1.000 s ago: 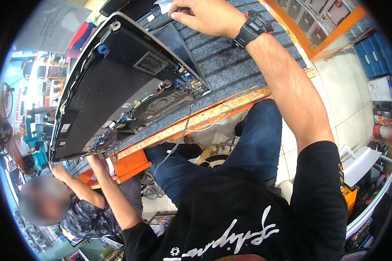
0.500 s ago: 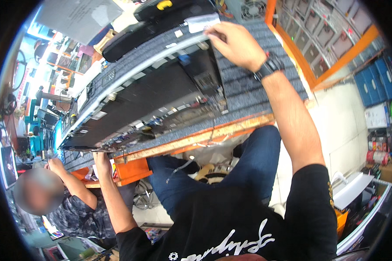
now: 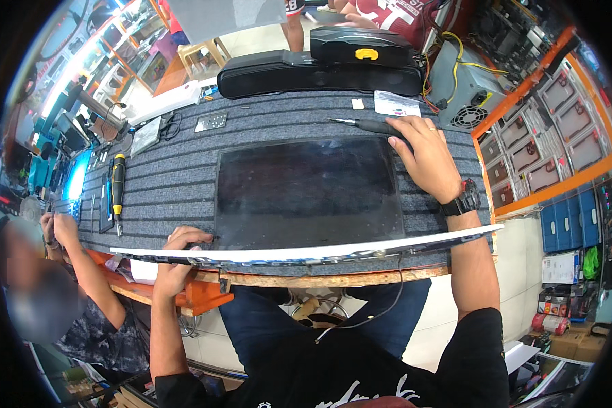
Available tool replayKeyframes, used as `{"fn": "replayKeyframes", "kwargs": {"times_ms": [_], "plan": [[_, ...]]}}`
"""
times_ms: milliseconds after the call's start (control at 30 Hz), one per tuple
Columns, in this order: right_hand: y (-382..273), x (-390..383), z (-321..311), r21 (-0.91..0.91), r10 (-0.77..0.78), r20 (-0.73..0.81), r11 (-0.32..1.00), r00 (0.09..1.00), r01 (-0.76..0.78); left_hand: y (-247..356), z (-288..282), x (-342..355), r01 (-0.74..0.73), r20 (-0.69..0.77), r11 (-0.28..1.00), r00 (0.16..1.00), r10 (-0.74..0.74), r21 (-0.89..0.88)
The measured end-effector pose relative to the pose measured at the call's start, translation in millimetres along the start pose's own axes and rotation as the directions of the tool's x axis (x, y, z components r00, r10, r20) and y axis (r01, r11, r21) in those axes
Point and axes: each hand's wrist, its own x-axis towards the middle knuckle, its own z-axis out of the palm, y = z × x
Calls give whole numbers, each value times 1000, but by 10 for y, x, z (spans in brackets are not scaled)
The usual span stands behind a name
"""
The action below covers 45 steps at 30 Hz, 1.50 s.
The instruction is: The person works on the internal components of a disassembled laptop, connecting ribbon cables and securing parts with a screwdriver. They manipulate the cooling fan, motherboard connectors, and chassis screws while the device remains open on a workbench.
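Note:
A thin, white-edged monitor housing (image 3: pixel 306 256) with circuit parts along its side stands nearly on edge at the bench front. My left hand (image 3: pixel 175 257) grips its left end, fingers over the top edge. Behind it a dark, flat display panel (image 3: pixel 309 194) lies on the grey ribbed mat (image 3: pixel 163 197). Beyond the panel's far right corner, my right hand (image 3: pixel 428 158) has its thumb and fingers closed around the end of a black-handled screwdriver (image 3: pixel 367 125). The screwdriver's tip points left, and the fingers hide its handle end.
A yellow-and-black screwdriver (image 3: pixel 118 187) lies at the left. At the back stand a long black speaker (image 3: pixel 272 73) and a grey power supply (image 3: pixel 466 88) with loose wires. A co-worker's hands (image 3: pixel 60 230) are at the far left. A thin cable (image 3: pixel 398 292) hangs over the front edge.
The housing has swung from a tilted position to nearly on edge toward me, uncovering the display panel and the screwdriver. My right hand has left the housing's far corner for the screwdriver.

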Motion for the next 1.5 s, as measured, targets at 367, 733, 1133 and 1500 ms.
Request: {"fn": "replayKeyframes", "kwargs": {"times_ms": [367, 733, 1133, 1500], "plan": [[531, 376, 218, -129, -224, 111, 963, 968, 238, -299, -33, -240, 382, -83, 852, 896, -437, -359], [-1019, -2207, -1027, 553, 618, -235, 720, 750, -420, -935, -364, -24, 134, -131, 863, 966, -224, -487], [-1791, -2536, -473, 362, 622, -368, 780, 691, -510, -568, -194, -221, 80, -48, 970, 995, -93, -228], [-1785, -2409, -438, 373, 616, -384, 785, 688, -495, -467, -64, -291, 13, -89, 994, 996, -23, -107]]}}
